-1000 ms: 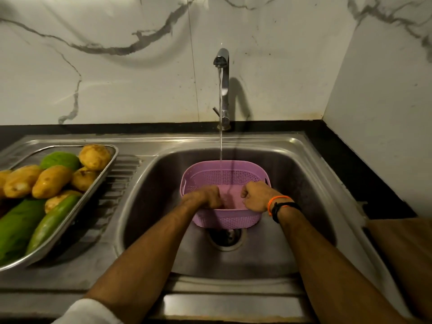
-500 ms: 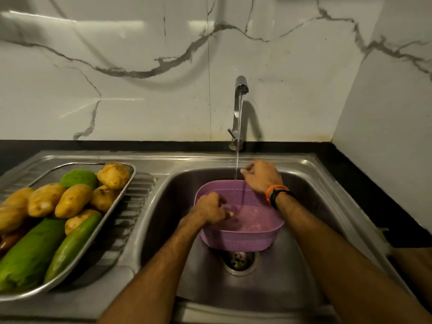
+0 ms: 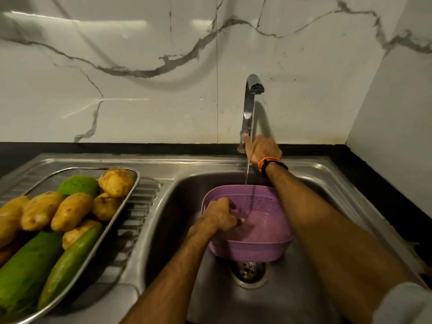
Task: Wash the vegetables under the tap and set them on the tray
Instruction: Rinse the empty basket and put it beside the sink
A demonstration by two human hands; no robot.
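Looking down from the head camera, a steel sink [image 3: 163, 230] holds a purple perforated basket [image 3: 252, 250] sitting over the drain [image 3: 249, 272]. A thin stream of water [image 3: 248, 169] falls from the chrome tap [image 3: 248, 106] into the basket, whose bottom shows wet and holds no vegetable that can be made out. The left hand [image 3: 221, 216] curls its fingers over the basket's near-left rim and grips it. The right hand [image 3: 265, 149] reaches to the base of the tap, its fingers bent around the lever there; the lever itself is mostly hidden by the hand. An orange band and a black band [image 3: 272, 163] circle that wrist. The two hands are well apart. On the ribbed drainboard to the left lies a metal tray [image 3: 131, 199] piled with vegetables: several yellow-brown potatoes [image 3: 71, 210], a round green one [image 3: 78, 184] behind them, and two long green ones [image 3: 67, 265] at the front. White marble-veined wall panels [image 3: 140, 90] rise behind the sink.
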